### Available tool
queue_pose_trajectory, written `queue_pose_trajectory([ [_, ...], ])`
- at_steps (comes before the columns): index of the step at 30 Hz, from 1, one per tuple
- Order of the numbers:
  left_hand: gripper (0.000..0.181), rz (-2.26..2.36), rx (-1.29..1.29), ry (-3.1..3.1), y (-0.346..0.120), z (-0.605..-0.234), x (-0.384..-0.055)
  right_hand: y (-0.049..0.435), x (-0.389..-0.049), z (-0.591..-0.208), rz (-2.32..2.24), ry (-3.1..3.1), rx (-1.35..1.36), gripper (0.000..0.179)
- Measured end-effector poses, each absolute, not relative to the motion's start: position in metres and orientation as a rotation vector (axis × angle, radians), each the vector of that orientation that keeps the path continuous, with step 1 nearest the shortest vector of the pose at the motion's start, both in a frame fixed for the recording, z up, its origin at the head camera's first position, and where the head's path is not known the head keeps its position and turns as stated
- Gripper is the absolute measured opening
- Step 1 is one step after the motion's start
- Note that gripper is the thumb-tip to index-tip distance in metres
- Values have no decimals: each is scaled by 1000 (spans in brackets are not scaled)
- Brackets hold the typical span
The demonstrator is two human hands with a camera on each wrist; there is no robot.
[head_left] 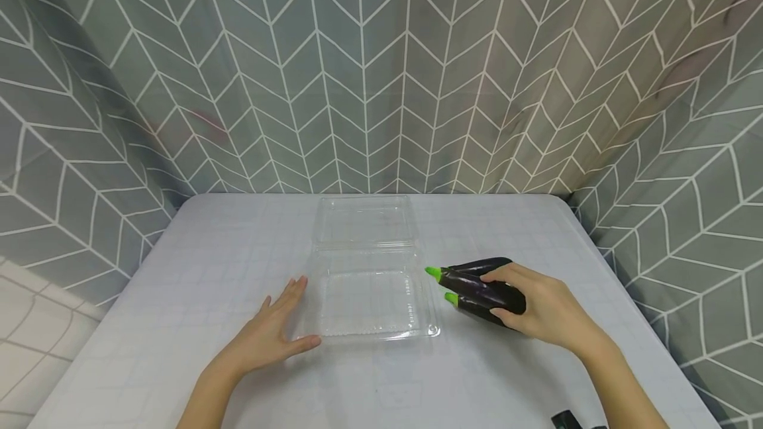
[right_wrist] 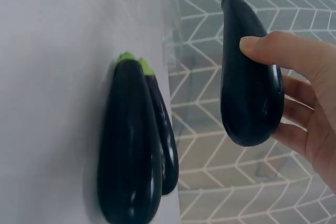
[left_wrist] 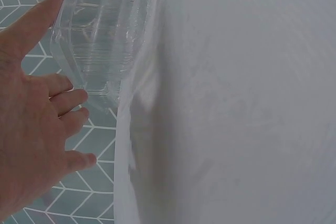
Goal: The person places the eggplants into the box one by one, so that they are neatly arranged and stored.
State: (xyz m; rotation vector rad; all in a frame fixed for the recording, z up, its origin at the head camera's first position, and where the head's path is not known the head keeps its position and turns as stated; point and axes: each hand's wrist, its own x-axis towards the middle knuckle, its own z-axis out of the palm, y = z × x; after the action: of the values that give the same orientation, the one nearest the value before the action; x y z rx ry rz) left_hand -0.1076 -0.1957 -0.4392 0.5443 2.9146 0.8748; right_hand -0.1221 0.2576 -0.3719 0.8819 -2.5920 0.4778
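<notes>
In the head view, a clear plastic clamshell box point(head_left: 366, 303) lies on the table with its lid point(head_left: 365, 222) folded back to the far side. My left hand point(head_left: 271, 337) is at the box's left edge, fingers spread, the thumb tip by the near left corner. To the right of the box, my right hand point(head_left: 545, 306) grips an eggplant point(right_wrist: 249, 87) between thumb and fingers. The held eggplant is raised, its green stem end pointing at the box. Beneath it, a second eggplant point(right_wrist: 130, 145) and a third eggplant point(right_wrist: 161, 129) lie side by side on the table.
The white table point(head_left: 208, 250) has rounded far corners. Behind it and at both sides hangs a grey curtain point(head_left: 381, 85) with white chevron lines. A small black object point(head_left: 565, 420) shows at the bottom edge, near the right forearm.
</notes>
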Motion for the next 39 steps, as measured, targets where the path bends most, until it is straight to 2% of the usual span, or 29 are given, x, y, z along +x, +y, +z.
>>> queue_pose_trajectory([
  [20,103,861,552,2925,-197,-437,-106,207,-155,-350,681,-2616,1076,48],
  [39,104,860,537,2923,-197,-439,-105,161,-183,-353,845,-2550,1270,46],
])
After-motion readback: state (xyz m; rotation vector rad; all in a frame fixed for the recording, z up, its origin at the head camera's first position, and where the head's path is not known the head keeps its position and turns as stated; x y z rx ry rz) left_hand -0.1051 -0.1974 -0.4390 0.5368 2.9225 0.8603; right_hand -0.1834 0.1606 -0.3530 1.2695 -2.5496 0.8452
